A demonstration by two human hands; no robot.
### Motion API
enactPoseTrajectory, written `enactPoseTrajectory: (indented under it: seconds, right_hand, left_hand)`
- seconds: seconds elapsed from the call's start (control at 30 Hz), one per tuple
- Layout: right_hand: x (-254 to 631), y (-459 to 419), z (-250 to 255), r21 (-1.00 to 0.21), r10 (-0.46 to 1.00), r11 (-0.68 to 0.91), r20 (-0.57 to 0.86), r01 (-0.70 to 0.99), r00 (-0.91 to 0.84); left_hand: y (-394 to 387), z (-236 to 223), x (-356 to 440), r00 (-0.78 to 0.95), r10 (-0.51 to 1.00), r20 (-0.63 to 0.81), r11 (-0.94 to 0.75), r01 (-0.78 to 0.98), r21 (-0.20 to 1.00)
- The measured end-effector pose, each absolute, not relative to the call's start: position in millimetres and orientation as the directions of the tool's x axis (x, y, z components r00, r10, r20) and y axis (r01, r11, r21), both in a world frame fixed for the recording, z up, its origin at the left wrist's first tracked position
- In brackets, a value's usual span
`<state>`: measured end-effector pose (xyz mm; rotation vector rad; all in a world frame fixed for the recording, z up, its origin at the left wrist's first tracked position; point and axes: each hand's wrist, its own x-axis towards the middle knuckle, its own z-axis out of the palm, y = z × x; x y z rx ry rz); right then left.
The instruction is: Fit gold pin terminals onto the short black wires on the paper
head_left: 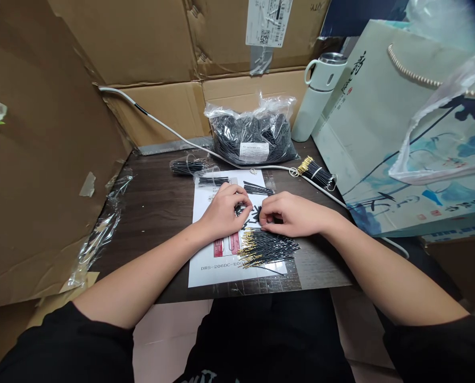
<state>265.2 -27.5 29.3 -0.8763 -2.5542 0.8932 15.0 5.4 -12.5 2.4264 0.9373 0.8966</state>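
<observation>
My left hand [228, 209] is over the white printed sheet [201, 268], thumb and index finger brought together in a pinch. What it pinches, if anything, is too small to name. Facing it, my right hand [287, 214] has its fingers curled and closed, their tips hidden from me. Short black pieces [256, 213] lie scattered between the two hands. Just below them spreads a loose pile of black wires with gold-coloured tips [267, 247]. Beyond the hands lies a small row of black wires [258, 188]. A bagged black bundle [214, 181] sits above my left hand.
A clear bag of black wires [253, 133] stands at the back. A banded gold-tipped bundle [317, 173] lies at the right, beside a white cable [169, 131]. A pale bottle [315, 101] and a paper bag [365, 133] stand behind. Cardboard [41, 159] walls the left.
</observation>
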Motion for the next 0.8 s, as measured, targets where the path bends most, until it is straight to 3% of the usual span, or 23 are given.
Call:
enactPoseTrajectory:
  seconds: [0.5, 0.8]
  right_hand:
    - [251.6, -45.2, 40.1, -0.329, 0.683, 0.667, -0.088, 0.668, -0.725]
    - [249.5, -47.1, 42.8, -0.251, 0.688, 0.686, -0.082, 0.683, -0.721]
  left_hand:
    - [-1.2, -4.7, 13.8, 0.660, 0.723, 0.205, -0.660, 0.571, 0.489]
    - [0.5, -9.4, 13.9, 0.661, 0.701, 0.268, -0.694, 0.546, 0.469]
